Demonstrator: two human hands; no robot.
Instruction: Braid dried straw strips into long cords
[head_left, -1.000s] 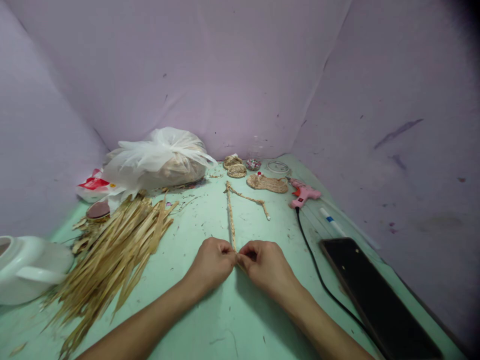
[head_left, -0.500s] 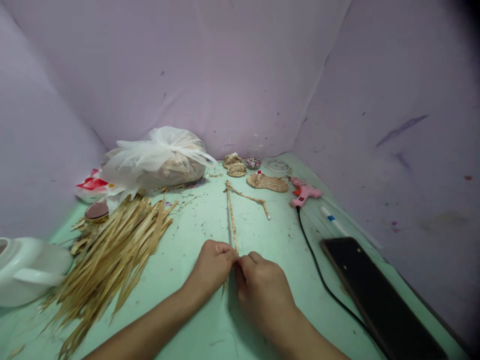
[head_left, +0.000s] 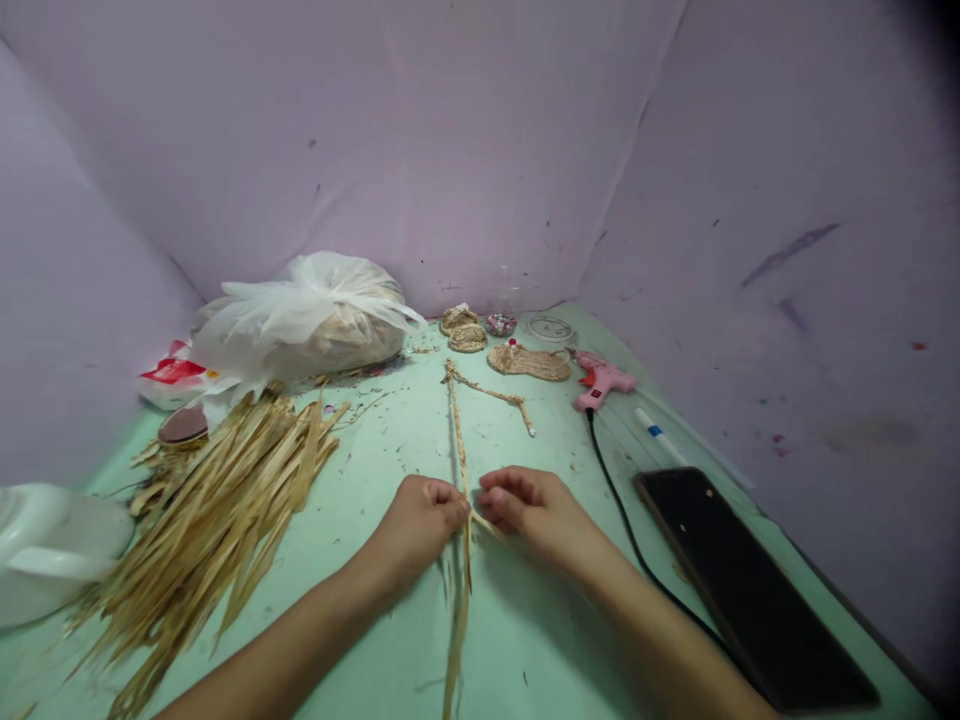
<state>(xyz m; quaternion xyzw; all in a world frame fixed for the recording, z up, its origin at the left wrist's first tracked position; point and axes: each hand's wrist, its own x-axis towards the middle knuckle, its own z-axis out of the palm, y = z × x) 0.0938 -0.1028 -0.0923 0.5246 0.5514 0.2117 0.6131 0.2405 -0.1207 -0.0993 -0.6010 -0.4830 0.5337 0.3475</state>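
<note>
A mint-green table [head_left: 390, 440], scuffed and strewn with straw bits, is boxed in by stained lilac walls [head_left: 450, 150] on 3 sides. A braid [head_left: 459, 430] runs down its middle to the 2 hands. The left hand [head_left: 420, 520] is curled, fingertips pinching the braid's near end. The right hand [head_left: 536, 505], fingers bent narrow, nips a loose strand just beside it. Straw [head_left: 217, 510] lies left, a glue gun [head_left: 600, 380] and dark phone [head_left: 742, 580] right. Print on the red packet [head_left: 169, 372] is too small to read.
</note>
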